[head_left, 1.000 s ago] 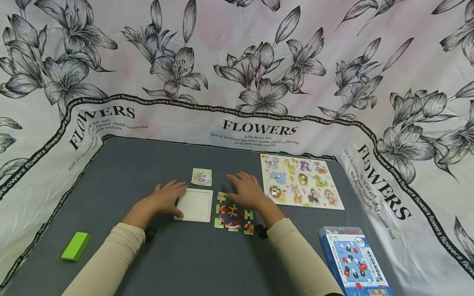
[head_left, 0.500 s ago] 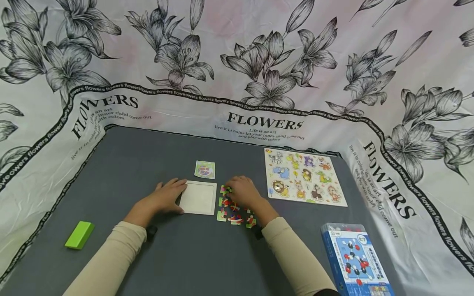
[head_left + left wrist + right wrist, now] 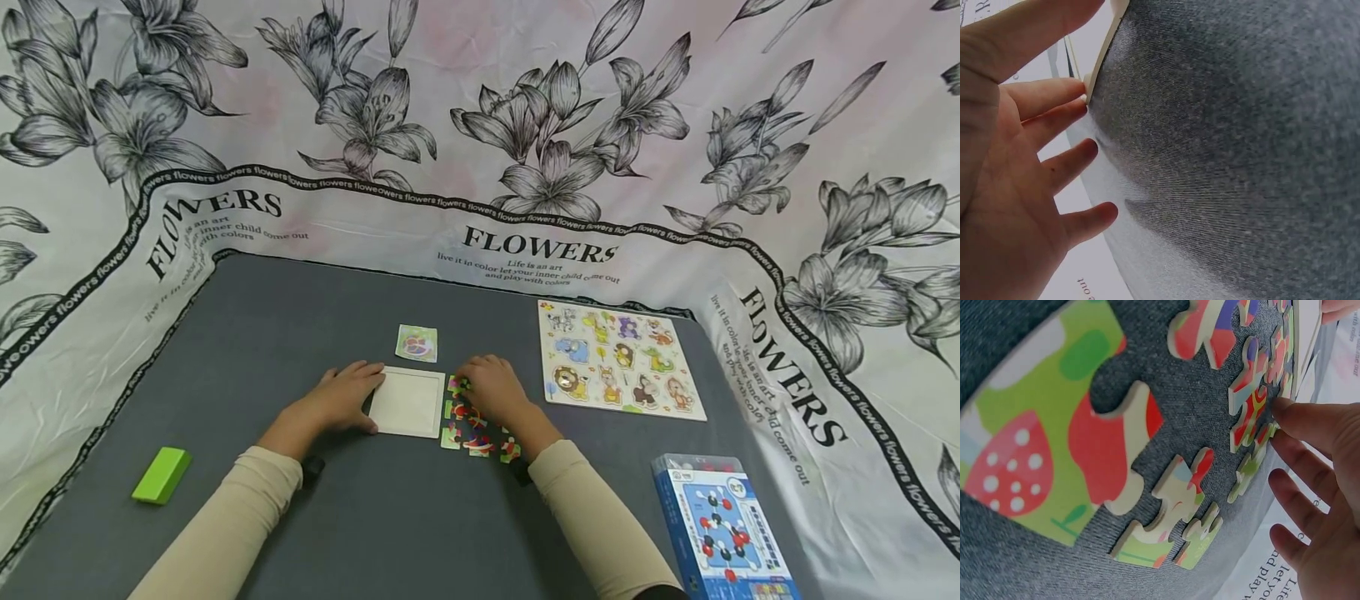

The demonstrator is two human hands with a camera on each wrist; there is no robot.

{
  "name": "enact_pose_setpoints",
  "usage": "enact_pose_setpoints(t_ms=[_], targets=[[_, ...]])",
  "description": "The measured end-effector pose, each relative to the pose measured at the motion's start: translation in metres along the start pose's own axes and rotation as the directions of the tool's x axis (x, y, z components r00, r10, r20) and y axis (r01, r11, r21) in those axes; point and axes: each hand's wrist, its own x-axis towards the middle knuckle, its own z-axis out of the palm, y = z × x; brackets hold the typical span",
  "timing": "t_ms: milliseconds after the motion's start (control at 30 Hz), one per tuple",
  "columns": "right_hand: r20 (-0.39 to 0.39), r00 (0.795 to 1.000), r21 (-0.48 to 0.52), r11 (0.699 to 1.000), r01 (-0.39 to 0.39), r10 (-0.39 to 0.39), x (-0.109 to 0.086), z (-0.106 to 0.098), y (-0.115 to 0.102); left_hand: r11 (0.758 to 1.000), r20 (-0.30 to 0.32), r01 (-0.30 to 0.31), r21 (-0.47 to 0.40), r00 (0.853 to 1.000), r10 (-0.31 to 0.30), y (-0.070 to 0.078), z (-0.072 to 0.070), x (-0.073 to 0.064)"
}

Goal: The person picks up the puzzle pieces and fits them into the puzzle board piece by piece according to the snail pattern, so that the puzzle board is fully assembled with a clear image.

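A square white puzzle frame (image 3: 407, 402) lies on the grey tabletop. At its left edge is my left hand (image 3: 341, 400), fingers extended and spread, with fingertips touching the frame's rim (image 3: 1101, 62) in the left wrist view. Colourful jigsaw pieces (image 3: 478, 446) lie loose just right of the frame. My right hand (image 3: 491, 390) is over their far side and hides some of them. In the right wrist view, its thumb and index fingertip pinch a small green-and-red puzzle piece (image 3: 1264, 435), low at the table. Nearer pieces (image 3: 1016, 462) show a strawberry picture.
A small picture card (image 3: 417, 343) lies beyond the frame. An animal puzzle board (image 3: 622, 358) is at the back right, and a blue molecule-model box (image 3: 723, 529) at the front right. A green block (image 3: 162, 476) sits at the left. Flower-printed cloth (image 3: 525, 250) borders the table.
My right hand has come down onto the far puzzle pieces and its fingers have closed together. The left hand and frame have shifted slightly right. The head view has tilted a little.
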Motion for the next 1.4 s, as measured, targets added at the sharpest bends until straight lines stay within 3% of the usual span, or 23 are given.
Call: enact_pose_setpoints(t_ms=[467, 733, 1233, 1400], targets=[[-0.025, 1.000, 0.036, 0.999, 0.008, -0.007, 0.008, 0.001, -0.005, 0.999, -0.036, -0.042, -0.033, 0.999, 0.040, -0.006, -0.002, -0.008], [-0.056, 0.996, 0.055, 0.996, 0.076, -0.073, 0.018, 0.002, -0.018, 0.999, -0.032, -0.031, -0.011, 0.999, 0.030, -0.007, -0.003, -0.007], [-0.010, 0.997, -0.044, 0.996, 0.076, -0.076, 0.037, 0.012, -0.051, 1.000, -0.010, -0.013, -0.018, 1.000, 0.013, -0.005, -0.005, -0.003], [-0.013, 0.994, -0.064, 0.992, 0.108, -0.109, 0.043, 0.017, -0.060, 1.000, -0.014, -0.008, -0.027, 1.000, 0.008, -0.008, -0.004, -0.004]])
